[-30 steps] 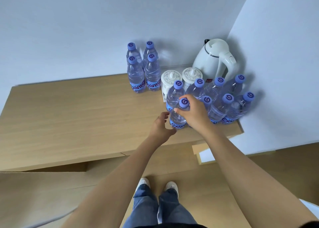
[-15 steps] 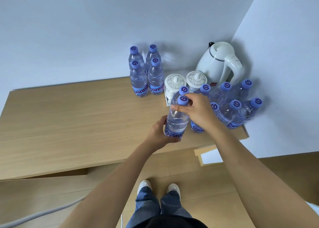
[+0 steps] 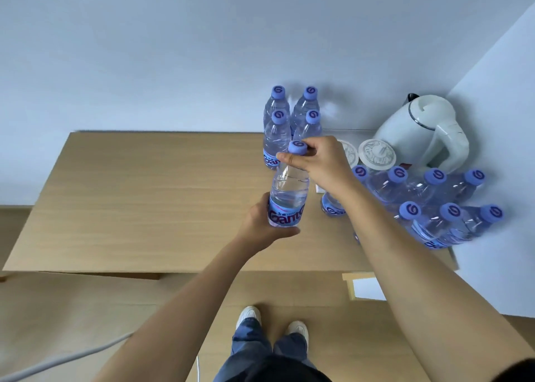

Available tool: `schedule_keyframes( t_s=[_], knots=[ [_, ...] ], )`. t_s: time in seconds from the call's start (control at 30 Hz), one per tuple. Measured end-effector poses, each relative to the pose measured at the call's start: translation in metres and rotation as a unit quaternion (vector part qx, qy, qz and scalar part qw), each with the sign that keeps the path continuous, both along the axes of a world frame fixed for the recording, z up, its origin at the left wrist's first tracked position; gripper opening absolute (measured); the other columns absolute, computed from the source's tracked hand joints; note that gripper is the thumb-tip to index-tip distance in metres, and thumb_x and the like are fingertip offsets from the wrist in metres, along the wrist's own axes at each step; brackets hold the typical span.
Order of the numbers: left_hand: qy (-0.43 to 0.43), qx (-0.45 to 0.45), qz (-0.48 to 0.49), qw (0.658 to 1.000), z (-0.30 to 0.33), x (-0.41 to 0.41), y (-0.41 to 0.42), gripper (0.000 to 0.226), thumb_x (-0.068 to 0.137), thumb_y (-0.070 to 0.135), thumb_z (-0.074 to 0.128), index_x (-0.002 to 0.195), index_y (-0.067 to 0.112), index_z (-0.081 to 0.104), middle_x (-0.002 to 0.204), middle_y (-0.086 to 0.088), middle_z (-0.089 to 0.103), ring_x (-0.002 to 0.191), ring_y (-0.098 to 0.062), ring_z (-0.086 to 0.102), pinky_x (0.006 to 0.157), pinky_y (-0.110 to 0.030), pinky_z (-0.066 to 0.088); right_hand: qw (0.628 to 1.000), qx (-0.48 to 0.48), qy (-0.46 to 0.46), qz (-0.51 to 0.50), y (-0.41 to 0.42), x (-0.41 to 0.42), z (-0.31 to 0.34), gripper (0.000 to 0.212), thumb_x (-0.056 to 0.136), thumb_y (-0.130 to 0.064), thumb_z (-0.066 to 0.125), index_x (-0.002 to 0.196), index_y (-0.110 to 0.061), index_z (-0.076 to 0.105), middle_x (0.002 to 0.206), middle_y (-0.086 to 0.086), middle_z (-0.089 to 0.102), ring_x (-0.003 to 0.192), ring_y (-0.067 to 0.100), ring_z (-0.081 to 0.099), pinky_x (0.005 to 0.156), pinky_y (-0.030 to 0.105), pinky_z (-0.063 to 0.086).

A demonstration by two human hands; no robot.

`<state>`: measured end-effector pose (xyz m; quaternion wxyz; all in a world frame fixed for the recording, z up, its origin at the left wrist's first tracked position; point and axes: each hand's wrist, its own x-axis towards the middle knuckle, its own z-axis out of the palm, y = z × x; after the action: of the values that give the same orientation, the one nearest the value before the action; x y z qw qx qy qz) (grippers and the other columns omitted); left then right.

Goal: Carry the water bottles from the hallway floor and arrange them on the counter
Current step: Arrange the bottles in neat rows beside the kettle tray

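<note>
Bottle [image 3: 288,189] in transit — held above the counter [image 3: 139,196], the left hand [image 3: 262,225] wrapped round its labelled base and the right hand [image 3: 321,161] pinching the neck just under the cap. Beyond it a block of four bottles [image 3: 291,121] stands against the wall; to the right a crowded cluster [image 3: 428,205] sits by the kettle [image 3: 419,132]. Risk, as I judge it: setting it down too close could knock the block over — or the right forearm could clip the cluster.
</note>
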<state>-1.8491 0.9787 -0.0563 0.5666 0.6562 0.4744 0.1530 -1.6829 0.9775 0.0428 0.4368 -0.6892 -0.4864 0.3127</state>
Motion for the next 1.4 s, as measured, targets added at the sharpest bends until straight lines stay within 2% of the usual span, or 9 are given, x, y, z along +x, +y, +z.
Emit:
schedule_keyframes(
  t_s=[0.13, 0.33, 0.43, 0.5, 0.57, 0.77, 0.93, 1.17, 1.4],
  knots=[
    [0.005, -0.010, 0.022, 1.000, -0.014, -0.006, 0.010, 0.069, 0.061, 0.022, 0.091, 0.119, 0.018, 0.053, 0.107, 0.004, 0.066, 0.096, -0.015, 0.064, 0.080, -0.028, 0.054, 1.000, -0.006, -0.008, 0.008, 0.014, -0.013, -0.015, 0.045, 0.075, -0.030, 0.085, 0.056, -0.013, 0.048, 0.053, -0.009, 0.036, 0.051, 0.005, 0.028, 0.050, 0.019, 0.024],
    [0.046, 0.010, 0.056, 0.997, -0.041, -0.004, 0.032, 0.073, 0.061, 0.016, 0.089, 0.123, 0.017, 0.051, 0.114, -0.001, 0.065, 0.103, -0.021, 0.064, 0.087, -0.040, 0.053, 1.000, -0.006, 0.003, -0.016, 0.015, -0.034, -0.042, 0.045, 0.073, -0.030, 0.086, 0.079, 0.006, 0.061, 0.072, 0.024, 0.059, 0.065, 0.021, 0.042, 0.062, 0.035, 0.036],
    [0.061, 0.027, 0.062, 0.996, -0.051, 0.000, 0.038, 0.071, 0.061, 0.019, 0.088, 0.122, 0.019, 0.052, 0.112, 0.000, 0.066, 0.102, -0.024, 0.063, 0.085, -0.045, 0.053, 0.999, 0.008, -0.019, -0.037, 0.013, -0.041, -0.054, 0.038, 0.072, -0.030, 0.087, 0.078, -0.001, 0.064, 0.073, 0.014, 0.065, 0.067, 0.025, 0.054, 0.066, 0.036, 0.045],
    [0.062, 0.037, 0.063, 0.995, -0.055, 0.004, 0.040, 0.072, 0.061, 0.019, 0.088, 0.123, 0.019, 0.052, 0.112, -0.001, 0.067, 0.102, -0.024, 0.063, 0.084, -0.045, 0.053, 0.998, 0.020, -0.038, -0.052, 0.011, -0.042, -0.060, 0.034, 0.071, -0.030, 0.087, 0.072, -0.011, 0.060, 0.063, -0.005, 0.058, 0.058, 0.007, 0.045, 0.058, 0.026, 0.040],
    [0.055, 0.045, 0.064, 0.995, -0.060, 0.007, 0.041, 0.075, 0.061, 0.018, 0.088, 0.126, 0.020, 0.050, 0.112, -0.001, 0.067, 0.101, -0.023, 0.064, 0.083, -0.043, 0.054, 0.996, 0.040, -0.056, -0.058, 0.010, -0.042, -0.064, 0.032, 0.071, -0.030, 0.087, 0.071, -0.019, 0.057, 0.055, -0.013, 0.049, 0.056, 0.004, 0.043, 0.056, 0.014, 0.030],
    [0.032, 0.047, 0.068, 0.996, -0.064, 0.018, 0.057, 0.074, 0.066, 0.013, 0.086, 0.129, 0.017, 0.048, 0.113, -0.002, 0.066, 0.102, -0.021, 0.063, 0.084, -0.035, 0.053, 0.993, 0.054, -0.077, -0.074, 0.022, -0.039, -0.072, 0.028, 0.075, -0.035, 0.084, 0.084, -0.013, 0.069, 0.061, -0.012, 0.053, 0.059, 0.003, 0.045, 0.057, 0.014, 0.032],
    [0.033, 0.045, 0.058, 0.997, -0.063, 0.028, 0.073, 0.072, 0.069, 0.015, 0.085, 0.130, 0.016, 0.048, 0.114, 0.001, 0.065, 0.103, -0.018, 0.062, 0.082, -0.028, 0.049, 0.990, 0.064, -0.090, -0.091, 0.036, -0.032, -0.075, 0.026, 0.075, -0.037, 0.083, 0.082, -0.019, 0.065, 0.061, -0.029, 0.052, 0.060, -0.002, 0.049, 0.056, 0.010, 0.033],
    [0.016, 0.037, 0.059, 0.997, -0.062, 0.038, 0.089, 0.068, 0.070, 0.011, 0.083, 0.128, 0.012, 0.048, 0.115, -0.005, 0.065, 0.104, -0.023, 0.062, 0.088, -0.043, 0.052, 0.991, 0.068, -0.075, -0.091, 0.053, -0.025, -0.080, 0.026, 0.076, -0.034, 0.082, 0.081, -0.027, 0.057, 0.067, -0.027, 0.054, 0.065, -0.004, 0.051, 0.060, 0.008, 0.035],
    [0.011, 0.044, 0.062, 0.997, -0.066, 0.041, 0.094, 0.071, 0.070, 0.012, 0.084, 0.130, 0.016, 0.047, 0.115, -0.003, 0.064, 0.104, -0.021, 0.062, 0.086, -0.035, 0.052, 0.991, 0.062, -0.063, -0.102, 0.058, -0.022, -0.083, 0.032, 0.074, -0.032, 0.084, 0.093, -0.013, 0.067, 0.082, -0.017, 0.057, 0.076, -0.009, 0.052, 0.069, 0.006, 0.036]
  ],
)
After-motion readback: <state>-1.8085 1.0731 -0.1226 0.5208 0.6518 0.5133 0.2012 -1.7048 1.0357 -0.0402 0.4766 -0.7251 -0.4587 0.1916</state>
